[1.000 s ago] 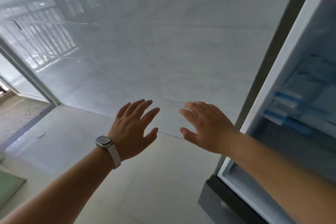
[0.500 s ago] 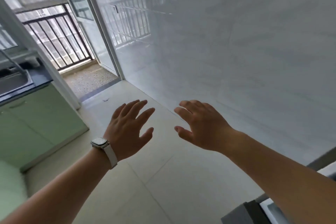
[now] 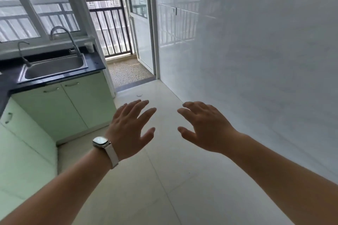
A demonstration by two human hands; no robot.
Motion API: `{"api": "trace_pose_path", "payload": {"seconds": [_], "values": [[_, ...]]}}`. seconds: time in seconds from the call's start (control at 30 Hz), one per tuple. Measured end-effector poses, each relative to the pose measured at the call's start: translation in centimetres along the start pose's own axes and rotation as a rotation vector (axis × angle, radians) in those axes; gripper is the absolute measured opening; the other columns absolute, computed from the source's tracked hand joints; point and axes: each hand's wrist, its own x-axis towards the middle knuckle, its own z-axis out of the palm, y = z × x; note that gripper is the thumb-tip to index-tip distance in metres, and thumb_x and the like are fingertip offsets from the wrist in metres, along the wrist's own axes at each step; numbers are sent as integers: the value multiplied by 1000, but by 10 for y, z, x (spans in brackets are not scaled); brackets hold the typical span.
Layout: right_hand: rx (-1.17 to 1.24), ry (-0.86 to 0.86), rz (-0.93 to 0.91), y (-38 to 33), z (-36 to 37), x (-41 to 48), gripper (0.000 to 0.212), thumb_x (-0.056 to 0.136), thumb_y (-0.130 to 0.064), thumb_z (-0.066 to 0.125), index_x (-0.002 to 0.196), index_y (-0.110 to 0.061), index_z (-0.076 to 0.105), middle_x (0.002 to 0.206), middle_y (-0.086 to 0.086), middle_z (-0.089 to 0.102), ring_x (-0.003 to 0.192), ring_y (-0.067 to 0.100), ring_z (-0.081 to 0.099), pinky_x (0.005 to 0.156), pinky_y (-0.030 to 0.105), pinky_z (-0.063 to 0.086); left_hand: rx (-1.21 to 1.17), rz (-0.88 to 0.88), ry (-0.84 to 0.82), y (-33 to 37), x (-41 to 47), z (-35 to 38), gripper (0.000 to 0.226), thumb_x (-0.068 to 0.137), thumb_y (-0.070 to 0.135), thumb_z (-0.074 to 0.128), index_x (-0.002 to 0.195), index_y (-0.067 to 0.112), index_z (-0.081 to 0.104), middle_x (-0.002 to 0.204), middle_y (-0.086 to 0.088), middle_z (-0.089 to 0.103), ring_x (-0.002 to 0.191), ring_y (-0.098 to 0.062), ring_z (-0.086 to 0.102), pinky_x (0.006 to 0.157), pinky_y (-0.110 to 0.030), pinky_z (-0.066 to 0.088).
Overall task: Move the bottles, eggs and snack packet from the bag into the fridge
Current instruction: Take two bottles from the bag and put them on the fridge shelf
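Two bare arms stretched out in front, over a pale tiled floor [image 3: 164, 188]. Left hand [image 3: 130, 130] wide open, fingers spread, holding nothing. A white watch [image 3: 101, 142] on the left wrist. Right hand [image 3: 204, 128] open too, fingers a little bent, holding nothing. Hands near each other but not touching, backs up, in the air above the floor.

No bag, bottles, eggs, snack packet or fridge to be seen here, so cannot tell where they are.

On the left, light green cupboards [image 3: 60, 107] with little handles. On top, a dark counter [image 3: 95, 64] with a shiny metal sink [image 3: 54, 66] set in it. One tall bent tap [image 3: 64, 36] behind the sink and a smaller tap [image 3: 22, 51] more to the left. A small white cup [image 3: 90, 46] at the back corner of the counter.

On the right, a big shiny white wall [image 3: 256, 60].

Farther off, an open doorway with a speckled floor [image 3: 128, 73] outside. Dark railing bars [image 3: 113, 31] beyond that. Big windows [image 3: 33, 5] above the sink.
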Motion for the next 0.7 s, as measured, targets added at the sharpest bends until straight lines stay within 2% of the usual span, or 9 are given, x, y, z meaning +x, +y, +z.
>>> {"api": "trace_pose_path", "payload": {"seconds": [0.27,0.37,0.47,0.57,0.7], "values": [[14,-63,-215,-113,34,115,63,89,-58,33,133,-17,53,136,7,56,122,30,54,94,42,47,48,-215,-11,-134,-69,-18,53,84,48,49,129,22,60,138,-8,55,129,-29,47,107,-51,38],[25,-75,-312,-158,44,150,61,92,-57,38,139,-19,48,143,5,50,129,28,48,101,41,41,72,-323,-19,-174,-101,-32,54,83,47,49,129,21,60,138,-9,55,129,-31,49,106,-53,40],[28,-100,-404,-197,52,175,61,94,-58,40,142,-22,43,148,3,44,135,25,40,107,39,36,94,-425,-10,-201,-133,-44,53,84,46,49,130,21,58,138,-10,54,130,-32,49,106,-53,40],[36,-104,-498,-225,58,198,64,90,-61,31,139,-22,46,144,3,48,131,26,45,104,38,38,126,-499,11,-219,-157,-52,52,85,45,49,129,19,58,136,-10,55,128,-31,49,103,-51,40],[63,-113,-585,-253,68,225,60,92,-57,40,138,-20,48,142,4,50,131,27,46,103,40,39,168,-571,25,-236,-178,-55,52,85,44,50,127,17,61,134,-10,56,127,-31,49,101,-50,41]]}}
